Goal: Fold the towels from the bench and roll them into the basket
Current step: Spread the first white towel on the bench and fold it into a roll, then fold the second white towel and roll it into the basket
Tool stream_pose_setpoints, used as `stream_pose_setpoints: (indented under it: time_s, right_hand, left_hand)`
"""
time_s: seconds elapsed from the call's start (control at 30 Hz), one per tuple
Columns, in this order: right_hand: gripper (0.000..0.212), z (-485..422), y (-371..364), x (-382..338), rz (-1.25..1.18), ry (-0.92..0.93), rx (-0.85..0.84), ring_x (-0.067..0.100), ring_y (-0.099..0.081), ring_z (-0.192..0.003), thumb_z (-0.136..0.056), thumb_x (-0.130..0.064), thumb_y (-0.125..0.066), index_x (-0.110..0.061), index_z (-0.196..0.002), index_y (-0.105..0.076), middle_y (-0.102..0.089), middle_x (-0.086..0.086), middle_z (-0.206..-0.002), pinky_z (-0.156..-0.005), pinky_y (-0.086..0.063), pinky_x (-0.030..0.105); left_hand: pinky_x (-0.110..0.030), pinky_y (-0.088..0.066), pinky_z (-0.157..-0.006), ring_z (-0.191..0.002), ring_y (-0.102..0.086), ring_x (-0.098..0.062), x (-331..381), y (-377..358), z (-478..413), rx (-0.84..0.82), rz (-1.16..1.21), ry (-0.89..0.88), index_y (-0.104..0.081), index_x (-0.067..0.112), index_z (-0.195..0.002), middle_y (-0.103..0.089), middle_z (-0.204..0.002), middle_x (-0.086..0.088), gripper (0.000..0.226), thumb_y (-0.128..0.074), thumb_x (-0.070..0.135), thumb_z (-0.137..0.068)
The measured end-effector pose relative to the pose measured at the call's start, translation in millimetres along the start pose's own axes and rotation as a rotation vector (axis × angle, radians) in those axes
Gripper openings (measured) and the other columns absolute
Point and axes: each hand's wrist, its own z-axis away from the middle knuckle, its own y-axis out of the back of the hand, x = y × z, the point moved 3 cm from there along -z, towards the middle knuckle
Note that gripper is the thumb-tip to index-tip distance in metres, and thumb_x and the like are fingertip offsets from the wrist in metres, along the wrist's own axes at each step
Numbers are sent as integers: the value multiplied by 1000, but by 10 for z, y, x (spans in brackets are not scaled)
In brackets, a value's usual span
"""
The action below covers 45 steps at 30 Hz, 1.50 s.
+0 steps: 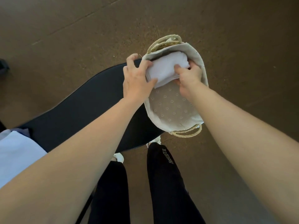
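A rolled white towel point(166, 68) lies across the far half of an oval woven basket point(174, 110) with a pale dotted cloth liner and rope handles. My left hand point(137, 78) holds the roll's left end, thumb under it and fingers spread over the basket's rim. My right hand point(188, 78) grips the roll's right end inside the basket, thumb on top. The basket stands on the right end of a dark padded bench point(77, 109). More white towels point(17, 152) lie on the bench at the far left.
A darker purple-grey cloth point(24, 132) peeks out behind the white towels. My legs in black trousers point(165, 183) stand before the bench on a brown speckled floor point(226, 38). The basket's near half shows bare liner.
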Motion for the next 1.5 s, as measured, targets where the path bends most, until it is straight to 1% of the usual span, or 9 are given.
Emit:
stream_pose_setpoints:
  time_s: [0.3, 0.43, 0.53, 0.73, 0.9, 1.03, 1.23, 1.37, 1.5]
  right_hand:
    - [56, 87, 58, 2, 532, 238, 186, 18, -63, -121, -85, -42, -77, -21, -135, -62, -69, -5, -129, -108, -47, 38]
    - [61, 552, 156, 71, 773, 722, 246, 24, -53, -124, -86, -37, -75, -14, -139, -54, -56, 5, -135, -103, -43, 31]
    - [58, 602, 74, 227, 1014, 939, 103, 38, -47, -132, -89, -34, -73, -13, -140, -58, -49, 17, -147, -108, -43, 41]
    - [89, 265, -51, 445, 1527, 720, -264, 44, 15, -155, -95, -37, -67, -47, -161, -7, 16, 11, -171, -108, -47, 51]
    - [95, 270, -112, 389, 1611, 638, -307, 44, 23, -153, -95, -37, -65, -52, -159, 4, 30, 11, -167, -118, -35, 56]
    - [92, 315, -103, 291, 1610, 591, -341, 41, 22, -154, -95, -34, -64, -54, -158, 0, 28, 9, -168, -123, -23, 58]
    - [88, 463, -48, 254, 1637, 623, -378, 40, 15, -156, -95, -28, -65, -49, -160, -10, 18, 9, -170, -123, -24, 54]
    - [61, 703, -46, 164, 1433, 809, -187, 41, -29, -148, -93, -26, -66, -30, -151, -47, -31, 15, -163, -112, -37, 53]
    - [23, 1244, -219, 165, 1122, 1154, -79, 26, -61, -99, -93, -23, -65, -11, -112, -72, -68, 10, -107, -83, -51, 35]
  left_hand:
    - [-38, -54, -81, -119, -51, -23, -43, -100, -10, 29, -10, -25, -60, 30, -131, -47, -138, -2, 47, -76, 24, -87]
    - [-32, -46, -79, -117, -49, -23, -44, -126, -16, 26, -2, 2, -61, 31, -132, -48, -133, -3, 47, -76, 26, -88]
    - [-33, -48, -82, -118, -49, -23, -77, -125, -28, 12, 17, 1, -64, 32, -131, -49, -134, -2, 46, -76, 26, -87]
    - [-39, -49, -101, -127, -50, -26, -186, -79, -9, -65, 87, -89, -72, 27, -127, -50, -142, -4, 41, -73, 14, -89]
    - [-34, -46, -105, -133, -48, -23, -142, -9, 91, -89, 100, -69, -72, 24, -128, -47, -152, 1, 41, -69, 9, -90]
    - [-20, -36, -96, -136, -48, -18, -80, 35, 191, -110, 145, -37, -66, 22, -136, -38, -159, 8, 45, -61, 6, -94]
    - [-33, -49, -100, -133, -49, -23, -178, -35, 391, -136, 178, 26, -54, 24, -145, -30, -163, 4, 51, -61, 11, -96]
    - [-28, -42, -105, -142, -43, -22, -319, 45, 684, -78, 253, -30, -56, 27, -144, -26, -166, -3, 52, -70, 20, -94]
    - [-32, -59, -93, -116, -60, -10, -687, 179, 1195, 77, 408, 108, -56, 23, -142, -48, -143, 2, 47, -70, 19, -97]
